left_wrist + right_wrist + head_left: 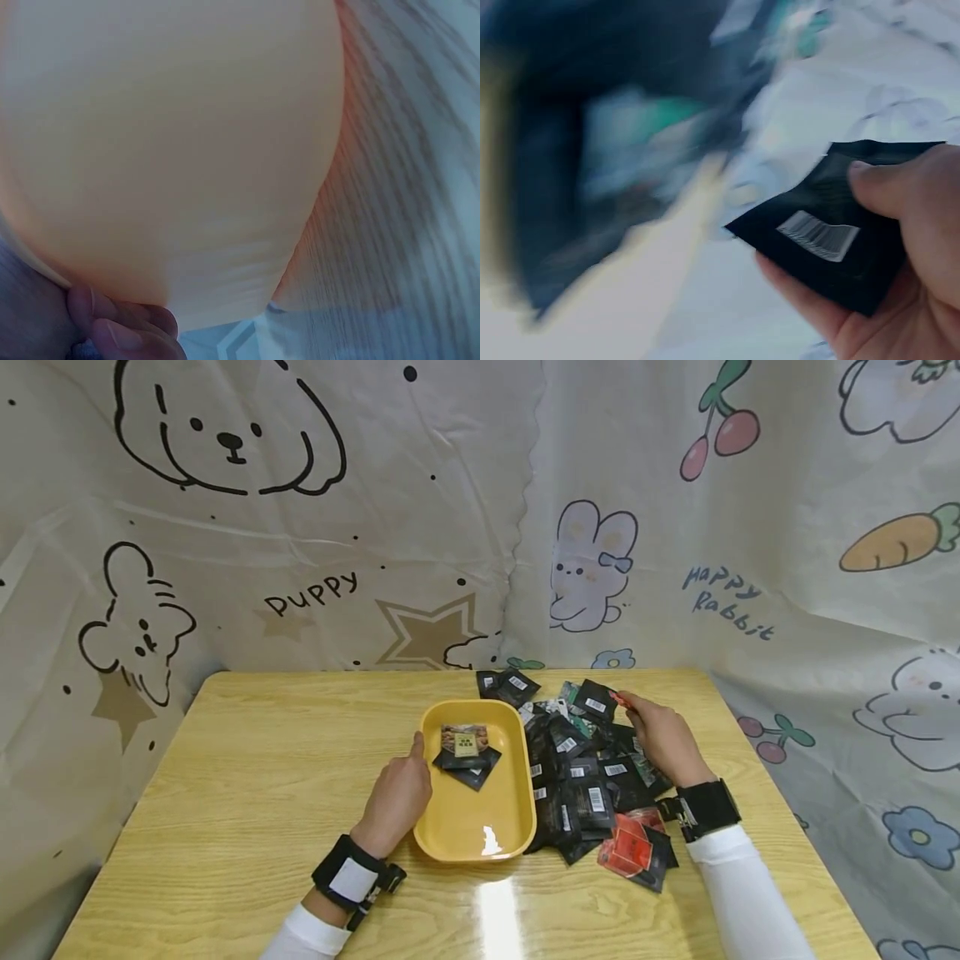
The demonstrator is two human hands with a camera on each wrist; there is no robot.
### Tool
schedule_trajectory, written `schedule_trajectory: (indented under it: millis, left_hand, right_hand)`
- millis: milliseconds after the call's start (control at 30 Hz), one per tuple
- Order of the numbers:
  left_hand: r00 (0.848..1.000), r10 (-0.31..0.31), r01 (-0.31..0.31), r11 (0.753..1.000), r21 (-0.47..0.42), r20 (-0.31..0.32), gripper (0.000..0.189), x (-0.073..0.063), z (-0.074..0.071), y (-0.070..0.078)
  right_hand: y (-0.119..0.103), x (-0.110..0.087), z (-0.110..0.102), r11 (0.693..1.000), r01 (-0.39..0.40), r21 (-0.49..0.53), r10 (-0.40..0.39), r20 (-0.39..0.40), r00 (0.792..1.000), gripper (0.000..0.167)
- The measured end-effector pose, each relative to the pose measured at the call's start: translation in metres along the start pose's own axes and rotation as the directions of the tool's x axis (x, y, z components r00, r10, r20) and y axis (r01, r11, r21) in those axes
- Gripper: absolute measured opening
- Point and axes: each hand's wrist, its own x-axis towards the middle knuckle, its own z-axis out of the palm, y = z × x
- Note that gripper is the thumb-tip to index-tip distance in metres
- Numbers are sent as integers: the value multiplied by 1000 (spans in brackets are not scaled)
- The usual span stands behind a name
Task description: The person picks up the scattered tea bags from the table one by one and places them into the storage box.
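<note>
At the tray's left side, my left hand (396,793) holds the rim of a yellow tray (480,852), index finger extended along it. Curled fingertips (124,337) lie against the tray's edge in the left wrist view. Two or more sachets lie inside the tray; a brown picture sachet (465,741) overlaps a black one (477,774). Over the far right of the pile, my right hand (667,739) pinches a black sachet (817,232) between thumb and fingers, its barcode side showing. A bit of red shows by the fingertips in the head view.
A heap of black sachets (588,797) spreads along the tray's right side, with some green-patterned ones among them. Red sachets (628,846) lie at its near right. The wooden table (285,760) ends at a printed cloth backdrop (420,527).
</note>
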Motion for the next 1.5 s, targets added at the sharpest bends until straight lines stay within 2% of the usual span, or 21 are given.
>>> schedule_trajectory:
  millis: [133, 233, 333, 400, 467, 567, 633, 733, 800, 1033, 1233, 1333, 1500]
  left_hand:
    - [1000, 8, -8, 1000, -15, -8, 48, 0, 2, 1]
    - [1000, 24, -24, 1000, -16, -16, 48, 0, 5, 1]
    - [999, 40, -40, 999, -11, -15, 48, -1, 9, 2]
    - [999, 48, -48, 999, -7, -8, 48, -2, 12, 3]
    - [998, 56, -56, 998, -7, -5, 48, -4, 15, 4]
    - [998, 59, -59, 998, -14, 1, 48, -6, 20, 6]
    - [998, 59, -59, 998, -17, -3, 48, -7, 23, 7]
    - [999, 54, -54, 998, -13, -7, 47, -8, 25, 8]
    - [999, 52, -52, 999, -13, -2, 47, -7, 25, 8]
    - [999, 17, -17, 1000, -12, 30, 49, -4, 21, 8]
    - [1000, 13, -13, 1000, -6, 26, 50, -1, 14, 4]
    - [1000, 10, -10, 1000, -2, 20, 50, 1, 11, 2]
    - [1000, 13, -13, 1000, 13, 3, 50, 3, 6, -1]
  right_hand:
    - [-50, 14, -21, 989, 143, 35, -140, -89, 986, 44]
    - [-87, 23, -26, 958, 283, 45, -276, -108, 955, 48]
    - [-119, 26, -18, 920, 389, 57, -383, -90, 919, 49]
    - [-134, 26, -10, 903, 423, 68, -418, -79, 905, 48]
    - [-143, 25, 0, 897, 435, 82, -429, -78, 900, 47]
    - [-149, 22, 12, 900, 421, 108, -421, -24, 907, 48]
    - [-151, 19, 18, 911, 395, 117, -404, 73, 912, 54]
    - [-150, 13, 22, 935, 335, 120, -354, 228, 907, 69]
    - [-145, 9, 21, 949, 296, 111, -315, 279, 907, 80]
    - [-113, -7, -2, 975, 219, 46, -224, 275, 935, 105]
    - [-76, -38, -21, 995, 99, 22, -101, 280, 955, 112]
    - [-60, -59, -25, 999, 47, 15, -49, 314, 948, 115]
    - [-46, -99, -20, 1000, 18, -6, -14, 381, 924, 114]
